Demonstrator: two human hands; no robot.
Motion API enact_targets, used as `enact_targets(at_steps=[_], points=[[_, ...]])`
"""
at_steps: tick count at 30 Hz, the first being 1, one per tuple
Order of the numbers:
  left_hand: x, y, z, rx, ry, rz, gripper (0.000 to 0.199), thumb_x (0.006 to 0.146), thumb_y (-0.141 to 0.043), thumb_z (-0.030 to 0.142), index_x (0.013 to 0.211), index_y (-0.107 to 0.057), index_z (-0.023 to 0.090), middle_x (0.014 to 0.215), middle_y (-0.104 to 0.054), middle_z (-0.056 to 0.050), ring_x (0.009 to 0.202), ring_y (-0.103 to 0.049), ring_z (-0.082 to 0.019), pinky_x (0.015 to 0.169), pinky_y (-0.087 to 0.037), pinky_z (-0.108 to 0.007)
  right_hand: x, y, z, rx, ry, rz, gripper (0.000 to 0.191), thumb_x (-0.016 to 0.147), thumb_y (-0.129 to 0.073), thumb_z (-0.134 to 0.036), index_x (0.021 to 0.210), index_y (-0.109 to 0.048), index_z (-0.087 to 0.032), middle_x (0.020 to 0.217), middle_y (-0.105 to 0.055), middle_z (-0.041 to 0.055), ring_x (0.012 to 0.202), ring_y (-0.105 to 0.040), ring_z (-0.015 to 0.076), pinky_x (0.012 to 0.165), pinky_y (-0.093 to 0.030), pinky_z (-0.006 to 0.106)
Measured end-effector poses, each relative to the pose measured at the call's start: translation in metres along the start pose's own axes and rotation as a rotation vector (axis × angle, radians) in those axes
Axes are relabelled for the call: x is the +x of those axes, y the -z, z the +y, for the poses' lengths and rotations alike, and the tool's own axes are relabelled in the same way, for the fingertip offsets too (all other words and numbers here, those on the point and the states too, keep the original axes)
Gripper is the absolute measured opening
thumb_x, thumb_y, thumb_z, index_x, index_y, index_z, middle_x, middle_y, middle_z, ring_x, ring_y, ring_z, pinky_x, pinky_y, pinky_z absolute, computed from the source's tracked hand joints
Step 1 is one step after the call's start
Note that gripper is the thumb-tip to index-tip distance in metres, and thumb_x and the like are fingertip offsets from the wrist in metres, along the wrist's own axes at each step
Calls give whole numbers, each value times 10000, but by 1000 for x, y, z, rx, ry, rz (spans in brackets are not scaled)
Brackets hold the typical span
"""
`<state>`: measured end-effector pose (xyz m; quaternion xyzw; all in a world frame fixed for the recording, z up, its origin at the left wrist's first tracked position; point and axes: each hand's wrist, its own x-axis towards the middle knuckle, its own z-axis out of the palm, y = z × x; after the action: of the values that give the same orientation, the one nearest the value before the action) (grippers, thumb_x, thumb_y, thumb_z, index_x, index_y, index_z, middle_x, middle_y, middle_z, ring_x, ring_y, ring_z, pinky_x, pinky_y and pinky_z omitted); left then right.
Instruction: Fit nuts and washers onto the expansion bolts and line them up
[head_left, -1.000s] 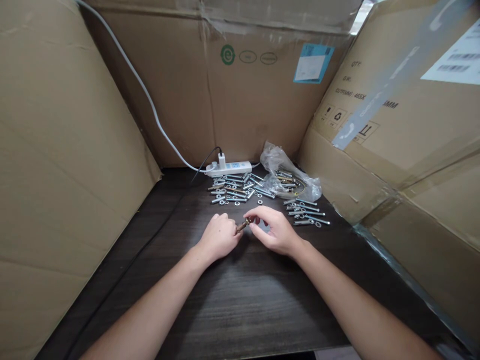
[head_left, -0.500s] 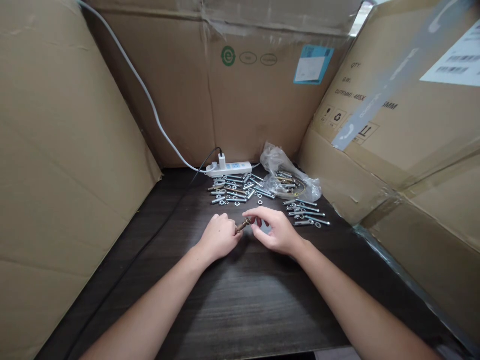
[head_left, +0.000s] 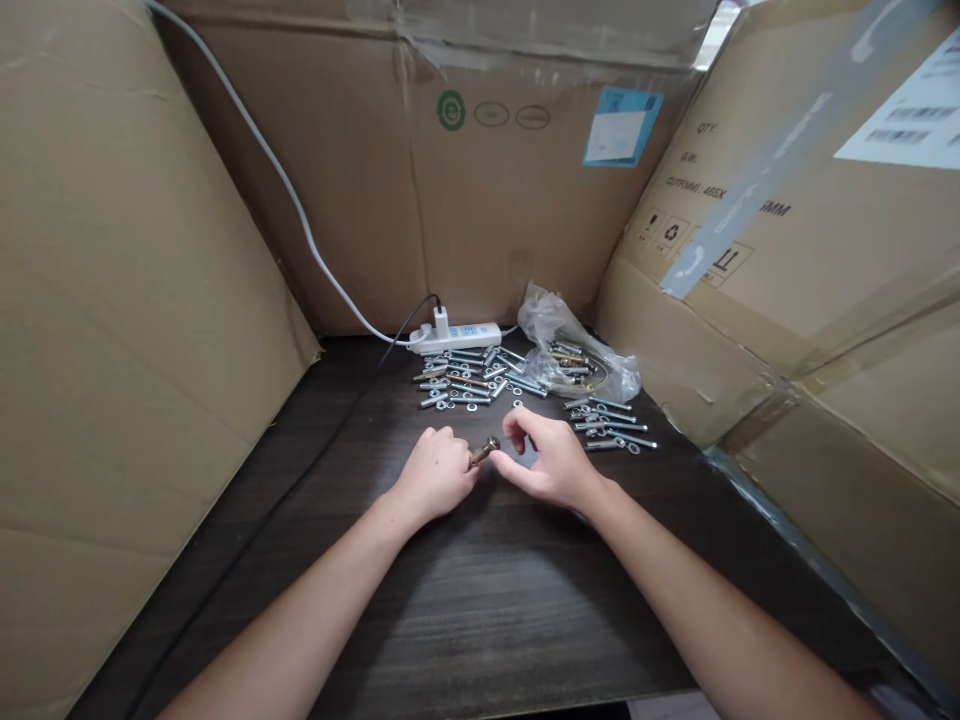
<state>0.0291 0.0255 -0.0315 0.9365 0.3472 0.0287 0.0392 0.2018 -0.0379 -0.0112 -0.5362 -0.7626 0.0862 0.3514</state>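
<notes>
My left hand (head_left: 437, 470) is closed around a bronze-coloured expansion bolt (head_left: 486, 450), whose end sticks out to the right past my fingers. Just right of that end is my right hand (head_left: 553, 460), fingers curled but apart from the thumb, with nothing visible between them. The right thumb tip lies close to the bolt's end; whether it touches I cannot tell. Beyond both hands, several silver bolts with sleeves, nuts and washers (head_left: 471, 380) lie spread on the dark table (head_left: 480, 620).
A second group of bolts (head_left: 611, 425) lies at the right, near a clear plastic bag (head_left: 581, 350) with more hardware inside. Behind stands a white power strip (head_left: 465, 337) with a plugged-in adapter. A black cable (head_left: 300, 475) crosses the left side. Cardboard walls (head_left: 517, 220) enclose the table.
My right fingers have come off the end of the bolt and spread apart from the thumb. My left hand keeps the bolt in nearly the same place.
</notes>
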Motion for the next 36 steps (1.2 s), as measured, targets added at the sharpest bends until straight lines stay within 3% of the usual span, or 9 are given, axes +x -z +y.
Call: enact_targets(at_steps=[3, 5, 13, 17, 20, 23, 25, 32, 36], points=[[0, 0, 0, 7, 7, 6, 410, 910, -386, 347, 627, -612, 154, 697, -660, -81, 736, -543, -218, 644, -315, -335, -1, -1, 1, 57, 57, -36, 274, 752, -571, -194, 1024, -543, -213, 782, -579, -14, 638, -514, 114, 615, -387, 231], [0, 0, 0, 11, 3, 4, 405, 908, -384, 338, 629, -613, 154, 700, -660, -84, 738, -543, -217, 646, -314, -335, -1, -2, 2, 70, 78, -50, 303, 741, -550, -146, 1035, -554, -222, 805, -591, -12, 647, -523, 113, 630, -394, 232], [1, -1, 0, -6, 1, 1, 418, 908, -394, 353, 621, -621, 152, 697, -659, -89, 745, -540, -212, 667, -320, -330, 1, -2, 1, 17, -6, -82, 102, 818, -565, -297, 845, -556, -199, 643, -571, -31, 583, -514, 107, 590, -368, 229], [1, 0, 0, -8, 1, -6, 409, 905, -399, 358, 633, -624, 150, 707, -660, -89, 749, -540, -213, 671, -322, -330, 1, -1, 2, -52, -37, -59, 276, 840, -539, -370, 640, -493, -185, 585, -531, -24, 554, -478, 106, 573, -345, 237], [1, 1, 1, -11, 12, -5, 401, 902, -401, 356, 635, -619, 152, 710, -661, -88, 750, -540, -215, 667, -321, -331, 1, 1, 2, -5, -26, -26, 71, 790, -557, -253, 773, -527, -192, 658, -553, -26, 591, -497, 110, 594, -368, 232], [1, 0, 1, -8, 15, -2, 399, 902, -395, 348, 628, -613, 157, 709, -661, -84, 754, -542, -220, 668, -323, -336, 0, 2, 1, 57, 27, -45, 261, 736, -547, -155, 991, -553, -205, 782, -590, -14, 638, -520, 114, 614, -397, 227], [1, 0, 1, -11, 17, -4, 395, 901, -397, 345, 626, -611, 158, 712, -663, -84, 759, -543, -221, 672, -327, -339, -1, 1, 1, 70, 57, -74, 302, 731, -541, -138, 1022, -568, -214, 806, -602, -9, 643, -526, 116, 622, -408, 228], [0, 2, 2, -16, -7, -5, 377, 899, -416, 337, 640, -618, 153, 730, -665, -89, 761, -543, -218, 676, -330, -338, 1, 1, 0, 35, 32, -96, 61, 785, -567, -230, 834, -575, -194, 683, -588, -15, 620, -524, 120, 619, -394, 235], [0, 4, 2, -21, 0, -20, 387, 901, -417, 345, 632, -613, 149, 744, -669, -92, 775, -548, -215, 682, -329, -336, 1, 2, 0, -2, 5, -76, 244, 835, -541, -347, 654, -520, -184, 622, -565, -6, 592, -500, 117, 603, -378, 236]])
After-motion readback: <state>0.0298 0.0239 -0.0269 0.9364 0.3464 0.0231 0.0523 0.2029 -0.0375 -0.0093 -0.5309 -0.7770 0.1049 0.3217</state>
